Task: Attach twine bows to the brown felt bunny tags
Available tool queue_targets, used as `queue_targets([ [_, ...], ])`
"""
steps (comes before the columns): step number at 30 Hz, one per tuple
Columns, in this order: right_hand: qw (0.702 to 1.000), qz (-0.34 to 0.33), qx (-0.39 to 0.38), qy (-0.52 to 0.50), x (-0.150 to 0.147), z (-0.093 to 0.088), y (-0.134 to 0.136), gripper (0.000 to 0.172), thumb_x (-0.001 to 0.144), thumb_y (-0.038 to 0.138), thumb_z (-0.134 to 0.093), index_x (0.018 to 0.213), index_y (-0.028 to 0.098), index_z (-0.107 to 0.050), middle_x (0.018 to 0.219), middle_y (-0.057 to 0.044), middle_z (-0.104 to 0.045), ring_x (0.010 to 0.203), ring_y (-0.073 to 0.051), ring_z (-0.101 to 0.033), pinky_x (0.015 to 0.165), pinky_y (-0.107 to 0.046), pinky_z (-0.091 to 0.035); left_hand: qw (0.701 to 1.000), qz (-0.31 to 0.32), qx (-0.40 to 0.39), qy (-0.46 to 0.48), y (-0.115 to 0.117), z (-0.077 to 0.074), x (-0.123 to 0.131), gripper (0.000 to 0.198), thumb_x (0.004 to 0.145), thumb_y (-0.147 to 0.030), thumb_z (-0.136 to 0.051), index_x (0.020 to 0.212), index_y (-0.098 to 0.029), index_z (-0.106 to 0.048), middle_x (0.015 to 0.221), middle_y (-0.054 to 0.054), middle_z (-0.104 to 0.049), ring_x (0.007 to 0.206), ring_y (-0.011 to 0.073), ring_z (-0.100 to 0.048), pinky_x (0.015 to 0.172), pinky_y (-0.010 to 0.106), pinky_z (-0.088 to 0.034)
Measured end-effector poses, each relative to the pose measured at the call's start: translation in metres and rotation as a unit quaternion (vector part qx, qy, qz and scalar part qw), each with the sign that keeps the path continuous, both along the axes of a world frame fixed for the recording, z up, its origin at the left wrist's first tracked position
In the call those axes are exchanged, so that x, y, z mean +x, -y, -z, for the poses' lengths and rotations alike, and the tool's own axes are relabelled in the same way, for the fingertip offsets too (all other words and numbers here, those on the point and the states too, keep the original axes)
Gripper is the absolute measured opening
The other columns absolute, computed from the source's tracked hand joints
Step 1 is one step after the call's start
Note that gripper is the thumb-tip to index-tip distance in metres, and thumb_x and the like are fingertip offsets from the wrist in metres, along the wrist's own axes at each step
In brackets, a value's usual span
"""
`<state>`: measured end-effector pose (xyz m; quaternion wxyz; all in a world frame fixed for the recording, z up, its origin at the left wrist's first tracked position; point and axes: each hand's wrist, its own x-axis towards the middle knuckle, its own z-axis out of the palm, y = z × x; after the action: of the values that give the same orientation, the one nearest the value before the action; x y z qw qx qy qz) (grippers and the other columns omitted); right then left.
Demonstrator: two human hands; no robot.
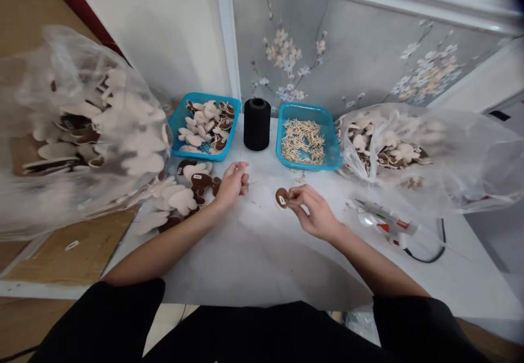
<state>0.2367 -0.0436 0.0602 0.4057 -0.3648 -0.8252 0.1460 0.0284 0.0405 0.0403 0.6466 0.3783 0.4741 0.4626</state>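
Note:
Pinched between the thumb and fingers of my right hand [310,208] is a small brown felt piece [281,197] with a white label, held just over the table. My left hand [233,184] is closed, with its fingertips pressed together. A fine dark line, which looks like thread, runs from them toward the brown piece. Beside my left wrist lies a loose pile of animal-shaped felt pieces [177,196], cream on one side and brown on the other, some with white labels. A cone of black thread [257,125] stands upright beyond my hands.
At the back are a blue basket [231,148] of felt pieces and a blue basket [336,156] of short cream strips. Clear plastic bags of felt pieces bulge at left [85,128] and right [458,155]. A glue gun [387,222] with a cord lies right.

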Motion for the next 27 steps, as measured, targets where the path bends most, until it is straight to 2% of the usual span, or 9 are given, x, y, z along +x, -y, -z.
queue_targets([
  [2,1.0,0.017,-0.001,-0.016,-0.003,-0.01,-0.013,0.009,0.088,0.014,-0.046,0.085,0.022,-0.047,0.094,-0.008,-0.058,0.088,-0.019,-0.056,0.077,-0.035,-0.047,0.994,0.026,0.07,-0.077,0.007,0.0,-0.009,0.024,0.089,-0.043,-0.04,0.091,-0.02,-0.047,0.047,-0.011,-0.023,0.035,0.0055,-0.021,0.037,0.017,-0.017],
  [4,0.999,0.027,-0.003,-0.031,-0.009,-0.014,-0.027,0.007,0.088,0.015,-0.047,0.085,0.022,-0.048,0.095,-0.007,-0.058,0.09,-0.018,-0.057,0.078,-0.034,-0.047,0.951,0.074,0.19,-0.232,0.014,0.002,-0.018,0.026,0.092,-0.039,-0.034,0.09,-0.019,-0.05,0.047,-0.009,-0.027,0.038,0.0068,-0.029,0.04,0.018,-0.024],
  [6,0.999,0.024,-0.003,-0.043,-0.018,-0.014,-0.041,0.008,0.089,0.017,-0.046,0.083,0.022,-0.047,0.093,-0.006,-0.058,0.089,-0.018,-0.058,0.077,-0.033,-0.047,0.848,0.13,0.309,-0.41,0.02,0.005,-0.026,0.024,0.093,-0.028,-0.032,0.093,-0.017,-0.053,0.048,-0.007,-0.035,0.041,0.0084,-0.039,0.046,0.019,-0.031],
  [8,0.999,0.005,-0.006,-0.045,-0.028,-0.011,-0.053,0.009,0.089,0.019,-0.046,0.081,0.021,-0.047,0.092,-0.006,-0.058,0.087,-0.017,-0.058,0.076,-0.032,-0.048,0.746,0.175,0.373,-0.524,0.026,0.009,-0.031,0.023,0.089,-0.017,-0.034,0.097,-0.017,-0.055,0.048,-0.005,-0.04,0.043,0.011,-0.046,0.048,0.021,-0.034],
  [12,0.998,-0.063,-0.021,-0.013,-0.045,-0.006,-0.065,0.008,0.09,0.019,-0.045,0.083,0.02,-0.048,0.096,-0.008,-0.059,0.088,-0.017,-0.059,0.076,-0.031,-0.049,0.636,0.245,0.431,-0.592,0.047,0.011,-0.036,0.028,0.078,-0.008,-0.042,0.1,-0.015,-0.057,0.045,-0.003,-0.048,0.04,0.0147,-0.05,0.042,0.022,-0.032],
  [15,0.991,-0.126,-0.04,0.029,-0.052,-0.005,-0.061,0.008,0.09,0.017,-0.043,0.085,0.019,-0.049,0.097,-0.009,-0.058,0.087,-0.017,-0.059,0.075,-0.03,-0.05,0.543,0.262,0.497,-0.625,0.068,0.007,-0.04,0.035,0.075,-0.002,-0.04,0.105,-0.012,-0.055,0.051,0.001,-0.057,0.04,0.0168,-0.054,0.039,0.024,-0.033],
  [18,0.981,-0.17,-0.061,0.064,-0.056,-0.005,-0.051,0.01,0.091,0.018,-0.043,0.086,0.019,-0.051,0.097,-0.01,-0.059,0.085,-0.016,-0.06,0.075,-0.03,-0.051,0.506,0.238,0.525,-0.641,0.085,0.001,-0.046,0.036,0.073,0.001,-0.04,0.103,-0.011,-0.056,0.051,0.002,-0.059,0.039,0.0172,-0.055,0.037,0.024,-0.032],
  [23,0.973,-0.19,-0.093,0.091,-0.057,-0.004,-0.037,0.011,0.09,0.018,-0.044,0.086,0.018,-0.053,0.097,-0.009,-0.06,0.087,-0.017,-0.06,0.076,-0.031,-0.052,0.488,0.202,0.561,-0.637,0.1,-0.008,-0.055,0.033,0.071,0.002,-0.039,0.097,-0.009,-0.057,0.046,0.0,-0.054,0.035,0.0148,-0.05,0.035,0.024,-0.029],
  [27,0.97,-0.196,-0.114,0.089,-0.057,0.001,-0.031,0.009,0.089,0.016,-0.047,0.085,0.019,-0.055,0.096,-0.006,-0.062,0.085,-0.015,-0.061,0.075,-0.03,-0.052,0.466,0.205,0.592,-0.625,0.105,-0.018,-0.06,0.033,0.072,0.001,-0.037,0.097,-0.009,-0.057,0.045,-0.002,-0.051,0.034,0.0132,-0.047,0.035,0.023,-0.028],
])
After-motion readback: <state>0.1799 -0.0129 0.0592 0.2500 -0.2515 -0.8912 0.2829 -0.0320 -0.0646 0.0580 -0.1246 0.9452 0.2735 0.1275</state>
